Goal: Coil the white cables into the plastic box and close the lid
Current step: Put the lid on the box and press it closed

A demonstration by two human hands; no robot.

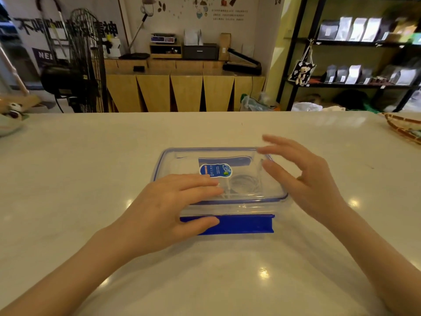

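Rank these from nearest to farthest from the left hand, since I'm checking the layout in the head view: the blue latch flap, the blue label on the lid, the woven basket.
1. Blue latch flap, at the box's near side: the left hand has its thumb on it.
2. Blue label, on the lid just beyond the fingertips.
3. Woven basket, at the table's far right edge.

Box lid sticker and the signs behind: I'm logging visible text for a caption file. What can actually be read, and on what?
"NE": white letters on a dark sign, cut off by the fan.
Blue sticker on the lid: print too small.
Wall lettering: large dark characters, blurred.
Poster lines: too small.
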